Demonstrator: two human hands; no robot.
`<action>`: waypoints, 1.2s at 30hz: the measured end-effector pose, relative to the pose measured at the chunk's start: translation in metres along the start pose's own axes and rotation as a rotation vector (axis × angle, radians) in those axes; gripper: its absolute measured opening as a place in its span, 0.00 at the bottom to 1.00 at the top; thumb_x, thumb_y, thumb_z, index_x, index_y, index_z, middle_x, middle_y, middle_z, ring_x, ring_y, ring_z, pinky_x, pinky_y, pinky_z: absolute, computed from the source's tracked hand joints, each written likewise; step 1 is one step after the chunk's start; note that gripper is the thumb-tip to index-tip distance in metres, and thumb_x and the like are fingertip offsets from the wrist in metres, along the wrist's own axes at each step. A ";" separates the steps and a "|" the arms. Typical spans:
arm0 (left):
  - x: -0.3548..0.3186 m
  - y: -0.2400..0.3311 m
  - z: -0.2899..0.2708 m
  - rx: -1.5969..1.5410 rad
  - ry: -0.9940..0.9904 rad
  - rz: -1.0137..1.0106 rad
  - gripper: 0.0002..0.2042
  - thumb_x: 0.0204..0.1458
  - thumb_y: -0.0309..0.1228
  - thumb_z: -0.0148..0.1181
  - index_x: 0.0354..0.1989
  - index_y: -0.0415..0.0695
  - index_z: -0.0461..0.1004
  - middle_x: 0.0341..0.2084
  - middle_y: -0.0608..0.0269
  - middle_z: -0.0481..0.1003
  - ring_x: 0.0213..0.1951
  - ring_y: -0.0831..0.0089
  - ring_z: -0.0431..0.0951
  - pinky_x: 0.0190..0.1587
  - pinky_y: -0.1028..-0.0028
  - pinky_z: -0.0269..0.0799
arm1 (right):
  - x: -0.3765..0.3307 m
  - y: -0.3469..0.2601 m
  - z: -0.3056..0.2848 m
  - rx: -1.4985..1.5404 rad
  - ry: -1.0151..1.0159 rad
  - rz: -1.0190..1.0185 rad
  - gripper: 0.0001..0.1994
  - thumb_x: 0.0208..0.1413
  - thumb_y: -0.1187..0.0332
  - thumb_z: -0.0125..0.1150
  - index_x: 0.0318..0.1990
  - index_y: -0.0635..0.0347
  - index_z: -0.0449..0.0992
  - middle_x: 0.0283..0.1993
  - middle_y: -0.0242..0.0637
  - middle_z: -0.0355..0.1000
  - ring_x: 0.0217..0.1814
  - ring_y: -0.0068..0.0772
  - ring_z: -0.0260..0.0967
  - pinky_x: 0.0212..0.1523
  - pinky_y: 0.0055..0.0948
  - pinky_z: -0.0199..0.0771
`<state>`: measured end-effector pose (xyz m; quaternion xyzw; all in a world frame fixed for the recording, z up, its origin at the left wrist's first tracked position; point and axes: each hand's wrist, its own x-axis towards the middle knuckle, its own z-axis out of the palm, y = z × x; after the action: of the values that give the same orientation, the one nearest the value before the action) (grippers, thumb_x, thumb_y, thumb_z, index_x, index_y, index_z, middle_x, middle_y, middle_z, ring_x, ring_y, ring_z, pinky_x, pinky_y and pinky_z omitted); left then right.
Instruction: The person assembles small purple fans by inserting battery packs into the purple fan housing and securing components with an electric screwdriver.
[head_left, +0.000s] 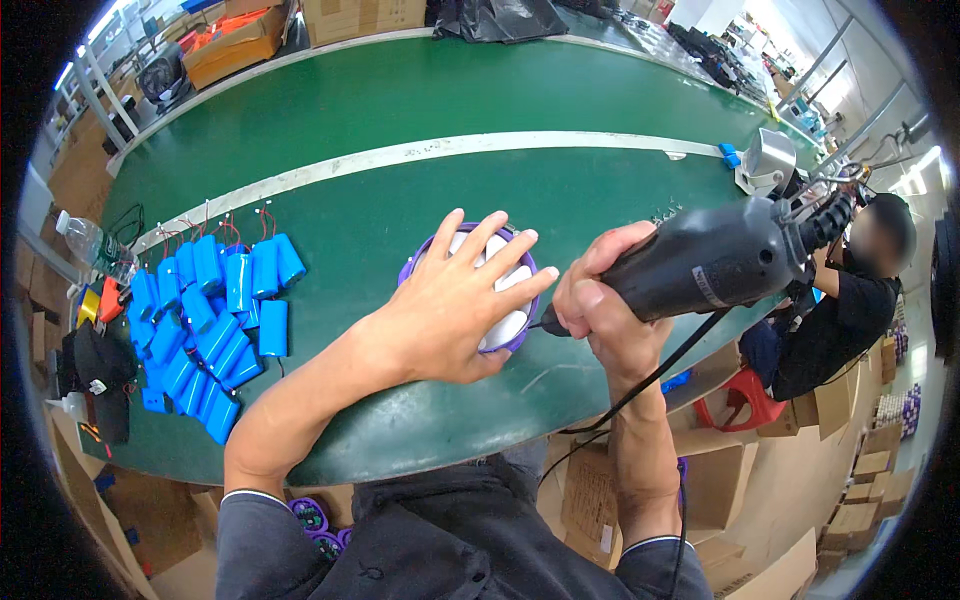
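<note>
My left hand lies with its fingers spread over a round, purple-rimmed housing on the green table. White segments show between the fingers; the rest of its top is covered by the hand. My right hand is closed round the lower end of a black electric screwdriver. The tool is tilted, its tip pointing at the right side of the housing. Whether the tip touches it I cannot tell.
At left lie several blue battery packs with thin wires, near a clear plastic bottle. A metal lamp-like fixture stands at the right edge. A black cable hangs by my right forearm. Beyond it sits another person.
</note>
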<state>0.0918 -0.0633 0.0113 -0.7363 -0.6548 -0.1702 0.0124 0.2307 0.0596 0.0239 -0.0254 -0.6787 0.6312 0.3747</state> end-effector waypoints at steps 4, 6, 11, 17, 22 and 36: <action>-0.004 -0.001 0.001 -0.029 0.007 -0.047 0.34 0.34 0.43 0.65 0.54 0.50 0.64 0.60 0.46 0.53 0.62 0.44 0.47 0.61 0.42 0.39 | 0.004 -0.014 0.000 0.376 0.097 -0.068 0.14 0.45 0.78 0.56 0.40 0.61 0.61 0.20 0.36 0.62 0.15 0.24 0.58 0.15 0.25 0.59; -0.006 0.001 0.000 -0.060 0.046 -0.053 0.33 0.36 0.45 0.65 0.55 0.51 0.65 0.60 0.46 0.52 0.63 0.42 0.44 0.60 0.40 0.37 | 0.006 -0.027 -0.003 0.398 0.142 -0.102 0.15 0.45 0.77 0.57 0.40 0.62 0.61 0.18 0.35 0.61 0.13 0.24 0.57 0.15 0.23 0.58; 0.013 0.020 -0.008 0.010 0.027 0.059 0.22 0.40 0.42 0.62 0.45 0.48 0.73 0.58 0.47 0.55 0.63 0.43 0.46 0.59 0.38 0.38 | 0.002 -0.041 -0.008 0.333 0.159 -0.147 0.15 0.44 0.76 0.58 0.40 0.62 0.61 0.18 0.35 0.61 0.13 0.24 0.56 0.15 0.23 0.59; 0.024 0.033 0.005 0.343 -0.204 0.112 0.09 0.38 0.32 0.57 0.28 0.43 0.76 0.48 0.52 0.68 0.59 0.51 0.57 0.59 0.39 0.43 | -0.013 -0.047 -0.020 0.319 0.208 -0.124 0.16 0.43 0.76 0.58 0.39 0.62 0.61 0.18 0.35 0.61 0.13 0.25 0.57 0.15 0.23 0.60; 0.033 0.032 0.011 0.409 -0.182 0.130 0.07 0.39 0.30 0.54 0.27 0.41 0.74 0.38 0.54 0.71 0.55 0.56 0.63 0.58 0.43 0.49 | -0.018 -0.060 -0.030 0.199 0.140 -0.133 0.15 0.46 0.70 0.56 0.40 0.61 0.59 0.23 0.34 0.60 0.13 0.22 0.55 0.17 0.23 0.60; 0.185 -0.032 0.047 0.008 -0.315 -0.045 0.06 0.33 0.24 0.54 0.22 0.41 0.75 0.22 0.48 0.75 0.29 0.51 0.76 0.30 0.59 0.71 | -0.045 -0.067 -0.082 0.265 -0.127 -0.117 0.31 0.45 0.52 0.66 0.47 0.64 0.58 0.31 0.42 0.66 0.28 0.34 0.69 0.33 0.35 0.74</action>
<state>0.0872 0.1304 0.0093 -0.7391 -0.6655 -0.0502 -0.0915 0.3364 0.0920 0.0547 0.1035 -0.6122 0.6926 0.3672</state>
